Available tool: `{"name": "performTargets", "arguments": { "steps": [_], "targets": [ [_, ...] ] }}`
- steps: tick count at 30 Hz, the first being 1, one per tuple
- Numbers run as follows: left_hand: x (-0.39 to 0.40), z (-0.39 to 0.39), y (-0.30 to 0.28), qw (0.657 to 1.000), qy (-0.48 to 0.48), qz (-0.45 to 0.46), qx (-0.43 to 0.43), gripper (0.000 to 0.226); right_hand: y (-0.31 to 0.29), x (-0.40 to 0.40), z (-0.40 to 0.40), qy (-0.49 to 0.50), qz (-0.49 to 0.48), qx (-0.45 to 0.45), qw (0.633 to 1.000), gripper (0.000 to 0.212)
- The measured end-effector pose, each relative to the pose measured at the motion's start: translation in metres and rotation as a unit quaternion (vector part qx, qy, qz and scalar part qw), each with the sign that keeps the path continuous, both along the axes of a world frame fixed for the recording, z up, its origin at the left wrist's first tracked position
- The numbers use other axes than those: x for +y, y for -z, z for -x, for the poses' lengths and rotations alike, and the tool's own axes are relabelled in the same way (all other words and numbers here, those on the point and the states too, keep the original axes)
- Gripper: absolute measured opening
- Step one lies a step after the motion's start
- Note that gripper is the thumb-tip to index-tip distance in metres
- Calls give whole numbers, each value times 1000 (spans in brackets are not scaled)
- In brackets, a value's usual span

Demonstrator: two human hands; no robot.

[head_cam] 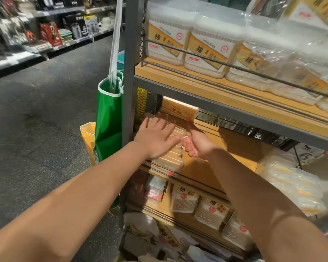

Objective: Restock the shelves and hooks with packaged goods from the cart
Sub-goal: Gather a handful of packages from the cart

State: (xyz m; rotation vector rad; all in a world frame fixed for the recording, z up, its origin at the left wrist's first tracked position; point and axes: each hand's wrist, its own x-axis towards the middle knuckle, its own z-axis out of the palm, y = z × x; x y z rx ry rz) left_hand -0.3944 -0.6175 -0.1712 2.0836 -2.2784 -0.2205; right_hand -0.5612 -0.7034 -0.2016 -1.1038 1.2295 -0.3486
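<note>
Left hand [159, 138] lies flat on the packs [170, 148] at the shelf's [225, 148] left front edge; right hand [196, 143] pinches their side (a nudge could topple them).

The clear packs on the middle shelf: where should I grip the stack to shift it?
Grip the stack of clear packs by its long side edges, coming from the open front. It lies flat and low; the left hand already rests on top, the right hand at its right edge.

L hand [157, 137] flat atop clear pack [175, 148] on mid shelf [225, 148]; R hand [195, 143] grips pack's edge.
</note>
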Motion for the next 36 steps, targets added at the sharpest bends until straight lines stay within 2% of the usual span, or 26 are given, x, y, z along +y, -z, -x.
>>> {"name": "performTargets", "arguments": {
  "steps": [4,6,9,12,15,17,20,23,24,28,31,36],
  "targets": [
    [-9,0,-1,1000,-5,-22,16,71,5,-25,10,-41,-70,-17,997,70],
    [-10,1,-1,1000,-7,-19,18,70,11,-37,11,13,-4,17,1000,77],
    [-11,-1,3,1000,-7,-8,21,71,14,-52,1,149,128,82,977,67],
    [-12,0,6,1000,-15,-3,25,72,15,-70,-10,159,209,118,957,65],
    [-13,0,6,999,-19,-2,29,71,17,-83,-20,147,241,162,945,72],
    [-12,0,6,999,-19,-2,33,70,17,-83,-27,143,262,155,942,63],
    [-11,0,6,999,-19,2,34,70,16,-75,-31,138,304,158,929,34],
    [-11,0,7,999,-17,6,38,70,16,-64,-29,110,318,168,926,26],
    [-11,0,7,999,-16,5,38,70,14,-58,-27,101,307,156,933,26],
    [-10,-1,6,999,-13,3,37,72,9,-39,-11,109,191,-10,975,30],
    [-9,-1,5,999,-11,-5,45,73,17,-35,1,74,185,-30,979,40],
    [-3,-4,0,999,5,-4,46,72,12,-19,-4,80,149,-88,982,61]
  ]
}}
